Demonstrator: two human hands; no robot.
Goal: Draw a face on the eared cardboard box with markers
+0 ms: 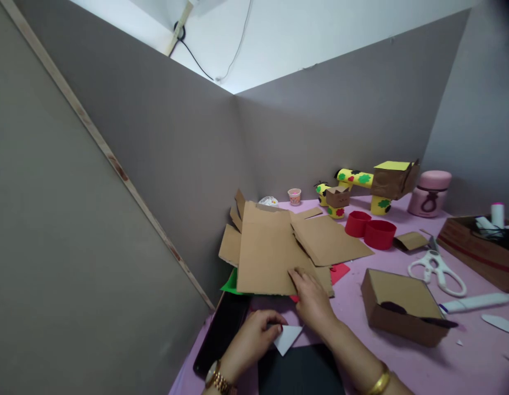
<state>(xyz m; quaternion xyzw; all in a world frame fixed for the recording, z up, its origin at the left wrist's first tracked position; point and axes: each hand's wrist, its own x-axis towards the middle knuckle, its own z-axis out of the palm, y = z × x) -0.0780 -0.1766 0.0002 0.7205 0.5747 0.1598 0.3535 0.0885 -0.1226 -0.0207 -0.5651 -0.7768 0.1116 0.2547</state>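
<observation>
My left hand (260, 332) is closed, with thumb and fingers pinched on a small white paper triangle (287, 337). The triangle hangs over the top edge of a dark flat board (299, 370). My right hand (314, 299) lies over the front edge of a brown cardboard sheet (266, 247), fingertips on its upper face and thumb hidden from view. A second cardboard piece (332, 238) overlaps that sheet on the right. Red paper (339, 272) and green paper (229, 283) stick out from under the cardboard.
At the right are a brown box (402, 302), white scissors (437, 271), a white pen-like tool (479, 302) and a brown bin (476, 249). Red paper rings (380, 235), yellow spotted paper figures (357, 178) and a pink flask (430, 195) stand behind. Grey partitions (340, 120) enclose the table.
</observation>
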